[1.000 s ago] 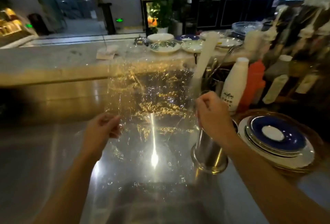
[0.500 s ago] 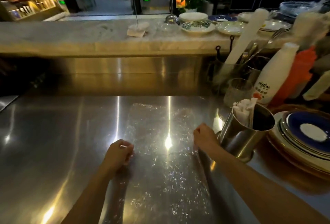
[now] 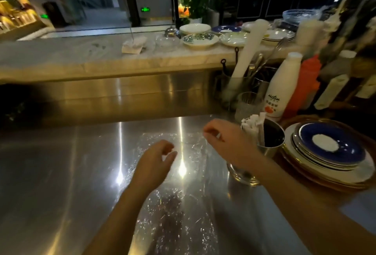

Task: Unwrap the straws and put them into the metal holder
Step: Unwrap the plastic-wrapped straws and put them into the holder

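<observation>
Fingers (image 3: 169, 154) of the left hand (image 3: 151, 168) are loosely spread and curved, with nothing seen between them; they hover just above the clear plastic wrap (image 3: 173, 204). On the right hand (image 3: 227, 144) the thumb and forefinger are drawn together near the wrap's far right corner, but whether a fold of film is pinched there cannot be told from this view.

A second ago the wrap was held up and stretched between both hands in front of the camera. Half a second ago it had been lowered onto the steel tabletop (image 3: 50, 173), with both hands closed at its near edges. Now it lies flat and crinkled on the tabletop, the left hand has been lifted off it and opened, and the right hand has been raised toward the far corner.

The white straws (image 3: 253, 125) stand bunched in the metal holder (image 3: 268, 142), leaning against its left rim, just beside the right wrist. The holder sits on the tabletop at the wrap's right edge, next to a stack of plates (image 3: 327, 153) with a blue one on top and in front of a white bottle (image 3: 281, 87).

It is judged that the unwrapping and loading are essentially done, and that only the spent wrap is left to be cleared. Being thin and clingy, the film may stick to the steel or to the fingers when gathered.
</observation>
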Tool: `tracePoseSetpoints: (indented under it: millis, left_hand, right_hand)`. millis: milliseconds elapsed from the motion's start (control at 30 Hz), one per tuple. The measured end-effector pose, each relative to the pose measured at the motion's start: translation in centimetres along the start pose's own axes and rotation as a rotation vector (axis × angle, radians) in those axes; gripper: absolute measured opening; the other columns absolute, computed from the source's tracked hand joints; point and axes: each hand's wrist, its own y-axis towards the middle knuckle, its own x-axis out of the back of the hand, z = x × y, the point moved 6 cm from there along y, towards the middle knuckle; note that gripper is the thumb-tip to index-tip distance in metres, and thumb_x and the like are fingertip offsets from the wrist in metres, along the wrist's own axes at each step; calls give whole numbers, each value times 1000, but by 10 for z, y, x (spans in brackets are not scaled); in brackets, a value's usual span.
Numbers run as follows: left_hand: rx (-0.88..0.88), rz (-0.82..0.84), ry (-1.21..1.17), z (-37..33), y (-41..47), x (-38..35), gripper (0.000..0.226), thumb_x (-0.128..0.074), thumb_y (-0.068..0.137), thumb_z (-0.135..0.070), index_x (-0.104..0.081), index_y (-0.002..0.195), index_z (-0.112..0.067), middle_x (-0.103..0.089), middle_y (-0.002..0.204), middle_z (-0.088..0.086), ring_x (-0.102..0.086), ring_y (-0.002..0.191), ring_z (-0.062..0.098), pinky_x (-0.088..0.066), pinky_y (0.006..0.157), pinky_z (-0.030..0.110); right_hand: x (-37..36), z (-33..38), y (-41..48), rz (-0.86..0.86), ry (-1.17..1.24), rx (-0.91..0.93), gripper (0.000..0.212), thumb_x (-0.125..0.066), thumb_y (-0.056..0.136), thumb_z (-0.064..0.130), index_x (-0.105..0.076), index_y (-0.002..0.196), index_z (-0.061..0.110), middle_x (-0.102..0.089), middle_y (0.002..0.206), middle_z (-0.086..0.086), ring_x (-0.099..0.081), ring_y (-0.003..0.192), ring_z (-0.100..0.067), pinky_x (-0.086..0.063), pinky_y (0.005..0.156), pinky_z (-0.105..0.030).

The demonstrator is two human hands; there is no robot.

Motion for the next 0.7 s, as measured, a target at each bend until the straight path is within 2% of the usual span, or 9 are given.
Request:
tracePoseSetpoints:
  millis: [100, 167, 300, 400, 500, 600, 700]
  left_hand:
    - [-169, 25, -61, -53, 10, -15, 13, -58, 87, -24, -62, 98, -17, -63, 91, -5, -57, 83, 7, -42, 73, 20]
    - [-244, 42, -88, -81, 17, -26, 15, -57, 88, -25, -62, 100, -18, -63, 94, -6, -55, 85, 5, -39, 72, 15]
    - [-314, 50, -158, -122, 31, -51, 21, -57, 88, -28, -59, 106, -20, -61, 106, -3, -50, 91, 4, -35, 72, 9]
    - [-310, 115, -123, -138, 45, -78, 42, -61, 83, -40, -50, 119, -21, -54, 120, -1, -47, 103, 8, -40, 83, 22]
    - [-269, 142, -40, -144, 56, -102, 57, -65, 78, -44, -45, 124, -19, -51, 124, 3, -48, 111, 18, -45, 89, 33]
    - [-228, 143, 4, -147, 62, -117, 59, -66, 76, -42, -42, 124, -18, -50, 122, 7, -49, 108, 22, -48, 89, 40]
    - [-167, 167, -7, -146, 67, -126, 48, -64, 81, -36, -45, 120, -17, -54, 117, 8, -54, 102, 23, -51, 85, 41]
  right_hand:
    - [42, -5, -2, -99, -9, -18, 10, -55, 87, 16, -60, 95, 13, -61, 90, -1, -55, 80, -12, -42, 70, -16]
    - [68, -19, -6, -196, -31, -74, 9, -57, 86, 14, -60, 95, 14, -60, 92, -1, -55, 83, -12, -40, 71, -12]
    - [98, -58, -18, -308, -33, -237, 18, -57, 86, 14, -55, 103, 16, -56, 105, -4, -52, 98, -16, -40, 83, -27]
    - [98, -82, -23, -210, -18, -313, 29, -52, 89, 12, -51, 118, 15, -54, 123, -11, -47, 112, -19, -37, 95, -34]
    - [92, -90, -25, -110, -73, -294, 32, -51, 87, 8, -51, 119, 15, -56, 123, -11, -47, 116, -23, -33, 94, -30]
    - [87, -95, -23, -79, -209, -264, 30, -54, 84, 10, -53, 113, 16, -59, 119, -10, -50, 114, -26, -36, 95, -35]
    - [77, -103, -18, -17, -261, -277, 33, -53, 85, 13, -49, 117, 21, -55, 123, -5, -45, 118, -23, -31, 99, -35]
